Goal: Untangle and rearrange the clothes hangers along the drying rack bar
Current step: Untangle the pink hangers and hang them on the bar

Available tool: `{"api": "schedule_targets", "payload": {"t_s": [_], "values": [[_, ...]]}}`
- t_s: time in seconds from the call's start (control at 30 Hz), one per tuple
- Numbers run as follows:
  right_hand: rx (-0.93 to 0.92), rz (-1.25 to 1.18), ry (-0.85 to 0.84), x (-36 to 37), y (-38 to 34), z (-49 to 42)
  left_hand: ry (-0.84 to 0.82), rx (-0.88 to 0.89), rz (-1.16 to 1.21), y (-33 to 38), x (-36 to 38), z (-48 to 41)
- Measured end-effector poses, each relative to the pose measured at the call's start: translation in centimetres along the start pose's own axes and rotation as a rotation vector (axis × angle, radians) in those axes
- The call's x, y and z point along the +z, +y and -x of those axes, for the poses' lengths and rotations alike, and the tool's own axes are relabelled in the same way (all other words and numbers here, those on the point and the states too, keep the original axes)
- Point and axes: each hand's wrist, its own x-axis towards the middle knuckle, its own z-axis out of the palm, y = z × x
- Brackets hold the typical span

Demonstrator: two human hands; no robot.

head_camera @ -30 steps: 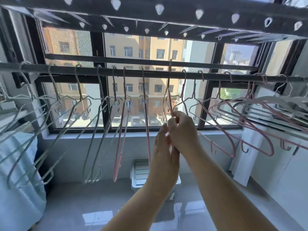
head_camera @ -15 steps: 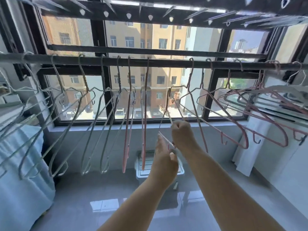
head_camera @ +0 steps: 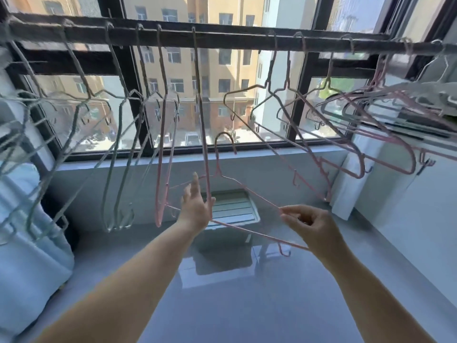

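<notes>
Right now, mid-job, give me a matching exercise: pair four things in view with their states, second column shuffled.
Things:
1 loose pink wire hanger
2 left hand
3 right hand
4 grey wire hangers

States:
a hooked on the dark metal drying rack bar
b pinching thin wire
c fingers straight
d hook free, below the bar

Pairs: 1-d, 2-c, 3-b, 4-a

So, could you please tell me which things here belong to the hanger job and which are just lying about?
Job: loose pink hanger, pinched by right hand; open left hand; rack bar; hangers hung on it.
Lying about: white crate, blue cloth.
</notes>
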Motion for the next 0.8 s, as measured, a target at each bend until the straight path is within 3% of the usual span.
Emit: {"api": "schedule_targets", "payload": {"t_s": [0.13, 0.3, 0.5, 0.67, 0.8], "values": [[0.066, -0.007, 0.018, -2.8, 1.6, 0.9, 0.05, -0.015, -0.211, -1.5, -0.3, 0.1], [0.094, 0.086, 0.001, -4.1, 3.4, 0.8, -0.082, -0.083, -0.301, -3.4, -0.2, 0.4], [0.109, 0.031, -0.019, -3.9, 4.5, -0.2, -0.071, -0.022, -0.094, -4.5, -0.8, 1.2], [0.098, 0.028, -0.139, -4.8, 4.2, -1.1, -0.118, 0.033, -0.278, -5.4, -1.2, 1.3], [0.085, 0.029, -0.143, -5.3, 4.7, -2.0, -0.234, 0.117, -0.014, -5.6, -1.0, 2.2]]}}
